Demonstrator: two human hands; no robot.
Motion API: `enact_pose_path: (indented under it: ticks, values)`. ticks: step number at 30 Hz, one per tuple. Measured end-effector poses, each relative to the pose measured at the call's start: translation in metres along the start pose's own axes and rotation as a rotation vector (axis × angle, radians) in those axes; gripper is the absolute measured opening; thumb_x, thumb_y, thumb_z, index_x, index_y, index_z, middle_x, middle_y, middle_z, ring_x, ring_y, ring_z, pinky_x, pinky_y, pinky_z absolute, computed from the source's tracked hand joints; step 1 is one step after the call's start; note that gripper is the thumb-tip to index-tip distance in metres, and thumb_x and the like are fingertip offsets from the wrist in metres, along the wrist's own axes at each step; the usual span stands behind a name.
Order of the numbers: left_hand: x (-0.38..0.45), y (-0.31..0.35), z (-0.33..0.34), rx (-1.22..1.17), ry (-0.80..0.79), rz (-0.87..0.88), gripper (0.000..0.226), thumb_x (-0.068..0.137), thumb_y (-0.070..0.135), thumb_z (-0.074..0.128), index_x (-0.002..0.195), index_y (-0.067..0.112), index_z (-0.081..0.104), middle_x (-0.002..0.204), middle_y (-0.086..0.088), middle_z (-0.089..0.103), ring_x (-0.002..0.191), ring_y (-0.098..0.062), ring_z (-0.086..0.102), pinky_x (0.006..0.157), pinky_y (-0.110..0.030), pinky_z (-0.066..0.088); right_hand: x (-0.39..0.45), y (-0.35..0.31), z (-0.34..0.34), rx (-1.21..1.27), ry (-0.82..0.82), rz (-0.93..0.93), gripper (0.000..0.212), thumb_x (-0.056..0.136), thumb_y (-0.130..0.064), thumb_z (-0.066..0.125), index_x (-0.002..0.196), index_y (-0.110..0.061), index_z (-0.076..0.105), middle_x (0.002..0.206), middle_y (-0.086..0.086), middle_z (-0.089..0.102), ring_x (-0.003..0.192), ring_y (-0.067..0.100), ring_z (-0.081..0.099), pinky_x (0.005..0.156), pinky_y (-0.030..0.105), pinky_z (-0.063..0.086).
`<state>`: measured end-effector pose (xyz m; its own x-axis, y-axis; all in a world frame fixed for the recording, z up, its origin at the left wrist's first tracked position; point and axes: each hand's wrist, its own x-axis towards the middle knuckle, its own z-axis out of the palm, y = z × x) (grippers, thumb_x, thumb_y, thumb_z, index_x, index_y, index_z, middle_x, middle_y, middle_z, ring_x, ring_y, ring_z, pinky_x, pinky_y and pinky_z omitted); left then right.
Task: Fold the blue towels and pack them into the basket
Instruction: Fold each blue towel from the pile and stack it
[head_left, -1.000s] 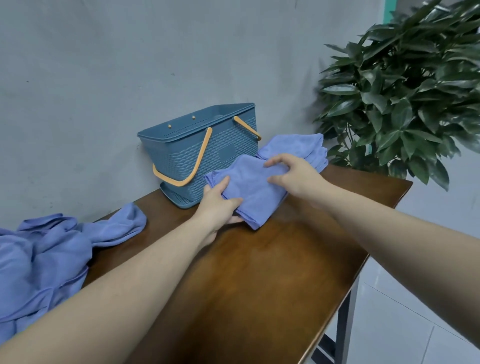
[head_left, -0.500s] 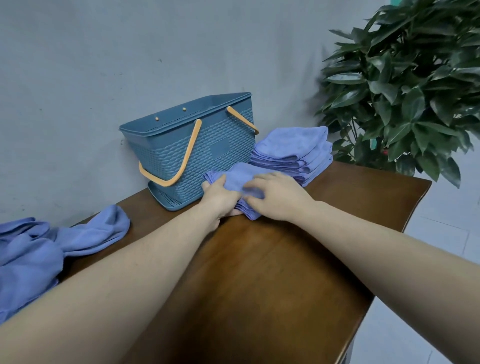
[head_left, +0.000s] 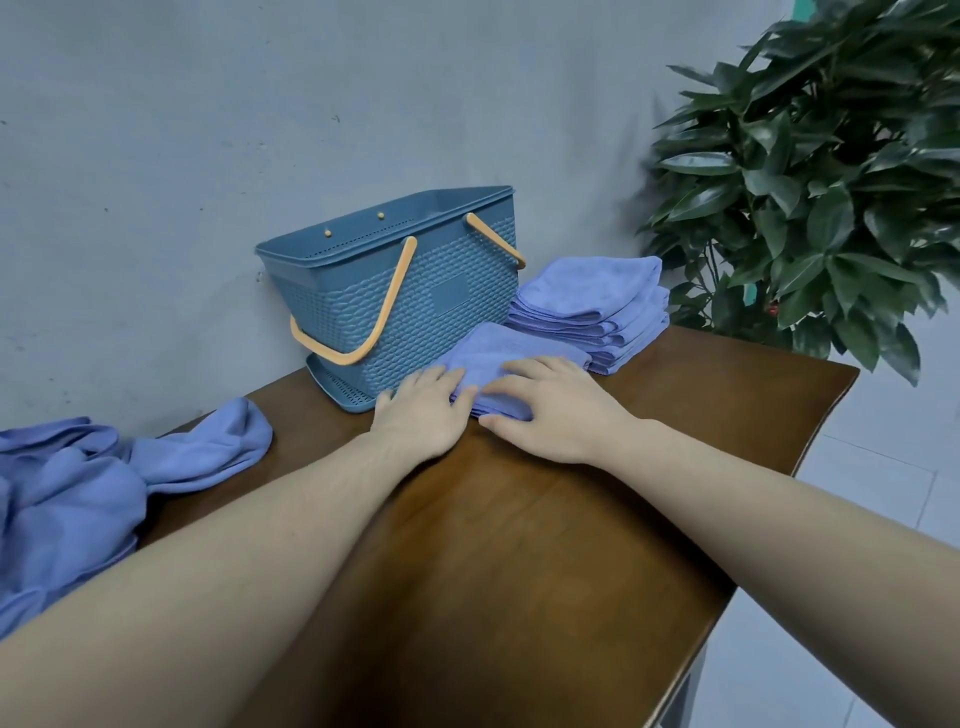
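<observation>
1. One blue woven-pattern plastic basket (head_left: 410, 306) with two orange handles stands at the back of the brown wooden table (head_left: 519, 545), against the wall.
2. One stack of folded blue microfibre towels (head_left: 592, 306) sits just right of the basket; layer count unclear.
3. One small folded blue towel (head_left: 498, 358) lies flat in front of basket and stack, long axis running from near-left to far-right.
4. One heap of unfolded blue towels (head_left: 78, 493) at the table's left end; count unclear.
5. Left hand (head_left: 421, 410): flat, fingers spread, pressing the towel's left edge.
6. Right hand (head_left: 556, 405): flat, fingers straight, pressing its near-right part.
7. One leafy green plant (head_left: 831, 171) stands at right.
</observation>
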<state>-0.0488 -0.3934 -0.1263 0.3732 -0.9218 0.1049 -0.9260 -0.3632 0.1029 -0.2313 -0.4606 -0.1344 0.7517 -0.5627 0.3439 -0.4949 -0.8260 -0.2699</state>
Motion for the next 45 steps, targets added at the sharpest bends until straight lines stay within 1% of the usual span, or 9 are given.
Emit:
enact_pose_path:
  ticks: [6,14,21,27,31,35,38,41,45]
  values:
    - [-0.072,-0.018,-0.005,-0.442,0.079,0.020,0.069,0.096,0.063,0.034,0.156,0.032,0.024,0.160,0.005,0.033,0.147,-0.018,0.031,0.120,-0.045,0.029,-0.020,-0.029,-0.010,0.151,0.017,-0.064,0.041,0.090,-0.037,0.064,0.131,-0.034,0.062,0.134,-0.007,0.059,0.131,0.018,0.046,0.111,0.033,0.034]
    - [-0.199,-0.080,-0.019,-0.350,0.134,-0.098,0.060,0.100,0.055,0.042,0.154,0.032,0.031,0.158,0.011,0.033,0.144,-0.008,0.032,0.119,-0.031,0.027,-0.043,-0.111,-0.012,0.317,-0.192,-0.206,0.046,0.093,-0.039,0.064,0.137,-0.039,0.053,0.134,-0.009,0.058,0.125,0.010,0.052,0.109,0.032,0.041]
    - [-0.279,-0.131,-0.049,-0.226,0.207,-0.068,0.030,0.100,0.048,0.047,0.122,0.035,0.064,0.121,0.019,0.061,0.108,-0.001,0.055,0.094,-0.024,0.044,-0.059,-0.188,0.005,0.497,-0.373,-0.353,0.038,0.095,-0.035,0.067,0.131,-0.037,0.059,0.118,-0.020,0.063,0.107,-0.004,0.057,0.085,0.000,0.038]
    - [-0.337,-0.177,-0.061,-0.063,0.461,-0.087,0.042,0.091,0.058,0.046,0.114,0.032,0.069,0.127,0.014,0.057,0.123,-0.006,0.049,0.099,-0.033,0.040,-0.052,-0.250,0.035,0.583,-0.339,-0.440,0.036,0.094,-0.037,0.066,0.129,-0.043,0.058,0.124,-0.024,0.056,0.102,0.000,0.060,0.089,0.012,0.045]
    - [-0.362,-0.188,-0.050,-0.295,0.407,-0.196,0.060,0.086,0.076,0.047,0.133,0.039,0.052,0.136,0.028,0.042,0.124,0.011,0.039,0.102,-0.020,0.034,-0.047,-0.290,0.055,0.767,-0.316,-0.356,0.047,0.095,-0.033,0.067,0.138,-0.043,0.050,0.136,-0.016,0.047,0.094,0.003,0.065,0.085,0.013,0.047]
    - [-0.359,-0.182,-0.053,-0.628,0.519,-0.316,0.039,0.088,0.057,0.057,0.124,0.043,0.050,0.118,0.023,0.057,0.099,0.009,0.055,0.081,-0.011,0.043,-0.037,-0.328,0.068,0.932,-0.318,-0.197,0.053,0.096,-0.031,0.065,0.144,-0.038,0.044,0.140,-0.010,0.045,0.093,0.005,0.066,0.077,0.012,0.047]
    - [-0.360,-0.182,-0.052,-0.799,0.558,-0.304,0.035,0.090,0.066,0.052,0.120,0.049,0.051,0.102,0.014,0.065,0.088,-0.005,0.061,0.074,-0.021,0.046,-0.030,-0.341,0.079,0.911,-0.370,-0.134,0.059,0.095,-0.025,0.065,0.147,-0.036,0.040,0.130,-0.010,0.047,0.099,0.005,0.055,0.084,0.021,0.043]
    - [-0.365,-0.183,-0.051,-0.850,0.570,-0.241,0.038,0.092,0.067,0.046,0.125,0.049,0.051,0.101,0.008,0.061,0.090,-0.019,0.060,0.079,-0.026,0.049,-0.032,-0.338,0.086,0.914,-0.330,-0.173,0.059,0.089,-0.003,0.060,0.139,-0.033,0.049,0.098,0.002,0.061,0.075,0.010,0.055,0.073,0.023,0.044]
    - [-0.364,-0.181,-0.056,-0.779,0.547,-0.212,0.023,0.100,0.044,0.043,0.120,0.056,0.046,0.107,0.011,0.054,0.095,-0.005,0.057,0.081,-0.012,0.044,-0.048,-0.320,0.072,0.870,-0.185,-0.284,0.055,0.084,0.009,0.054,0.123,-0.028,0.066,0.100,-0.004,0.065,0.083,0.002,0.060,0.077,0.014,0.043]
